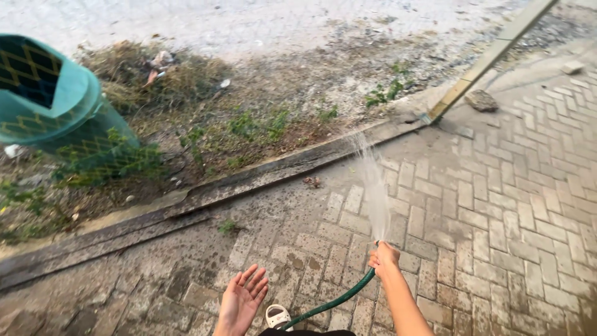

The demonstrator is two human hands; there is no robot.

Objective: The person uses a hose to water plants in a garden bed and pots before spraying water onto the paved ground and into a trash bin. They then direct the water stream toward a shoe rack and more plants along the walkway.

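Your green hose (329,303) is a thin, dark green line that curves up from the bottom edge of the view, beside your white shoe, and rises to the right over the wet brick paving. Its open end sits at the upper tip of that curve (the nozzle itself is hidden, so its shape can't be told). From that end a pale, spreading jet of water (373,186) shoots up and away, fanning out toward the concrete kerb.
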